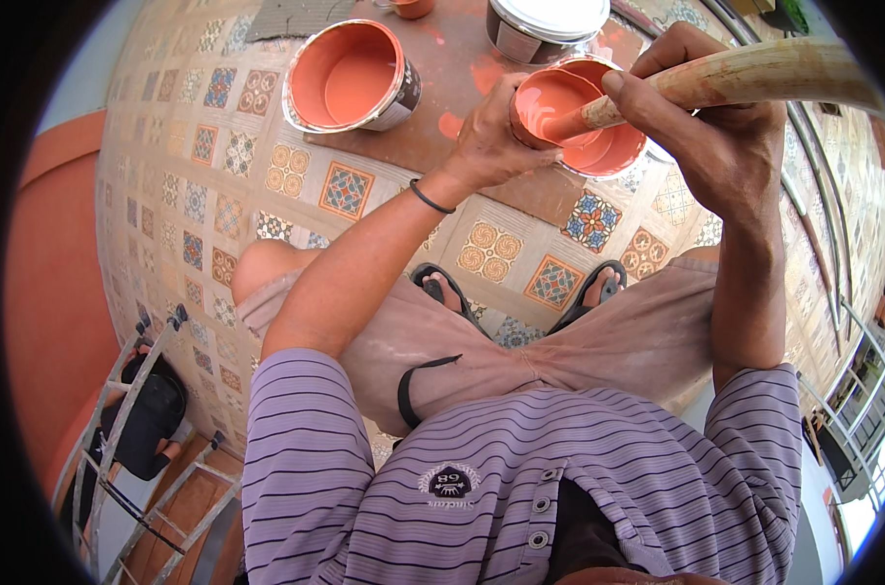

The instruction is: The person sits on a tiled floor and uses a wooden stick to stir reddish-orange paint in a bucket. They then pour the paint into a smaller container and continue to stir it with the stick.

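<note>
My left hand, with a dark band at the wrist, is wrapped round a small tub of orange paint. The tub is tilted at the mouth of a larger paint bucket, which also has orange paint in it. My right hand grips a thick, pale wooden stick. Its paint-coated lower end reaches down into the orange paint at the tub's mouth. Where exactly the tip ends is hidden by the paint.
Another bucket of orange paint stands to the left. A lidded white-topped bucket and a small orange pot are farther off. The buckets stand on a paint-stained brown board. At lower left, a person is beside a metal ladder.
</note>
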### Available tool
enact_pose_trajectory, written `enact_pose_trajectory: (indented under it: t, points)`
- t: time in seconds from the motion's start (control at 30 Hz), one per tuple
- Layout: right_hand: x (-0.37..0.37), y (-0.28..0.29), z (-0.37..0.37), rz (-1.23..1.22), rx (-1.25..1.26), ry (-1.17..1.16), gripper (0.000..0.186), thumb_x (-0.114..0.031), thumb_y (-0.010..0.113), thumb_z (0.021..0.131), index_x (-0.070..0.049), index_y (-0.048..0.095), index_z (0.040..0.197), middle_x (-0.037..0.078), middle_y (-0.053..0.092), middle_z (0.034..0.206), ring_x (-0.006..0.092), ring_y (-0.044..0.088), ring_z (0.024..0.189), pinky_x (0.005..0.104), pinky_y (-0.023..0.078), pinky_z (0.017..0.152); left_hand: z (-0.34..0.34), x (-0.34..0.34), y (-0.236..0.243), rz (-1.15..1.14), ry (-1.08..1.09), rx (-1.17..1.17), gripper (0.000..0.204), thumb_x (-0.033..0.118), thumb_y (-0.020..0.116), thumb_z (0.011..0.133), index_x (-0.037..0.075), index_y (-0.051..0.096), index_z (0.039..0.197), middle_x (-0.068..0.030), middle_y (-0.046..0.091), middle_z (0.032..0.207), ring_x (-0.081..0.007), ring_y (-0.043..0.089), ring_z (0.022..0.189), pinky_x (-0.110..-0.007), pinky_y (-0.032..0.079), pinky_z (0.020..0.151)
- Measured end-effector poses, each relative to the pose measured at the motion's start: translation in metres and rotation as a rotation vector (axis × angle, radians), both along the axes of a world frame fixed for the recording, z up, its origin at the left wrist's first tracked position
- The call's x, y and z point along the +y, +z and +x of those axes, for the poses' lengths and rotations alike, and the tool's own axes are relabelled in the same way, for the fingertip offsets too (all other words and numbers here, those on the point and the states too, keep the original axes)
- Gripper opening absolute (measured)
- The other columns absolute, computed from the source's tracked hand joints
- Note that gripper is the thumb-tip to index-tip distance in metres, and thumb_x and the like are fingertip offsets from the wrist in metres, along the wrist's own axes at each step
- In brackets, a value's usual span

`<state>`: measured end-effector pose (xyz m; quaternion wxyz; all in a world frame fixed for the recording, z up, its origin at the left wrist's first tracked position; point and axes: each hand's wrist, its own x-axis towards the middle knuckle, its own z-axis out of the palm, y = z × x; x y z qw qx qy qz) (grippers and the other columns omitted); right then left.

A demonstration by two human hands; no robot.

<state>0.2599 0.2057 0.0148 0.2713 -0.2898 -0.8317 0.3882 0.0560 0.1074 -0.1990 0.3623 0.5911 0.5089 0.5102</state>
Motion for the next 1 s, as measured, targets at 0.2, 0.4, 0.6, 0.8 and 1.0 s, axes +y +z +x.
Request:
enact_pose_trajectory:
  t: [0.2, 0.4, 0.6, 0.8, 1.0]
  points:
    - [-0.0019, 0.0022, -0.0010, 0.046, -0.022, -0.096, 0.011, -0.007, 0.090, 0.097, 0.002, 0.083, 0.098, 0.001, 0.075, 0.087, 0.0067, 0.071, 0.081, 0.0236, 0.052, 0.068, 0.0031, 0.0022, -0.0049, -0.046, -0.030, -0.114, 0.098, 0.023, 0.106, 0.074, 0.008, 0.051, 0.154, -0.0164, 0.070, 0.147, -0.0346, 0.072, 0.134, -0.047, 0.062, 0.110]
    - [0.0012, 0.0019, -0.0017, -0.074, 0.024, -0.035, 0.013, -0.009, 0.089, 0.099, 0.002, 0.083, 0.097, 0.001, 0.075, 0.087, 0.0071, 0.071, 0.077, 0.0236, 0.052, 0.066, -0.0007, -0.0004, -0.0043, -0.013, 0.005, 0.041, 0.103, 0.017, 0.105, 0.074, 0.011, 0.049, 0.161, -0.0122, 0.072, 0.145, -0.0267, 0.077, 0.125, -0.042, 0.068, 0.102]
    - [0.0017, 0.0043, -0.0037, 0.071, -0.081, -0.054, 0.014, -0.010, 0.089, 0.099, 0.002, 0.084, 0.100, 0.003, 0.077, 0.089, 0.0081, 0.072, 0.079, 0.0244, 0.054, 0.066, 0.0021, 0.0026, -0.0049, -0.030, -0.029, -0.078, 0.101, 0.014, 0.103, 0.076, 0.011, 0.048, 0.160, -0.0120, 0.073, 0.143, -0.0261, 0.078, 0.123, -0.042, 0.069, 0.099]
    - [0.0039, 0.0011, -0.0019, -0.013, 0.131, -0.047, 0.011, -0.009, 0.088, 0.099, 0.001, 0.084, 0.099, 0.001, 0.075, 0.087, 0.0064, 0.069, 0.075, 0.0247, 0.051, 0.064, -0.0001, 0.0003, -0.0058, 0.045, -0.004, 0.058, 0.099, 0.009, 0.101, 0.078, 0.010, 0.047, 0.161, -0.0146, 0.071, 0.144, -0.0250, 0.079, 0.119, -0.039, 0.073, 0.084]
    - [0.0007, 0.0052, 0.0006, -0.045, -0.130, -0.039, 0.010, -0.006, 0.089, 0.098, 0.002, 0.084, 0.101, 0.002, 0.077, 0.091, 0.0077, 0.073, 0.080, 0.0248, 0.055, 0.068, 0.0012, 0.0038, -0.0091, 0.013, -0.021, -0.020, 0.099, 0.012, 0.102, 0.078, 0.011, 0.048, 0.161, -0.0134, 0.073, 0.141, -0.0255, 0.077, 0.125, -0.040, 0.071, 0.092]
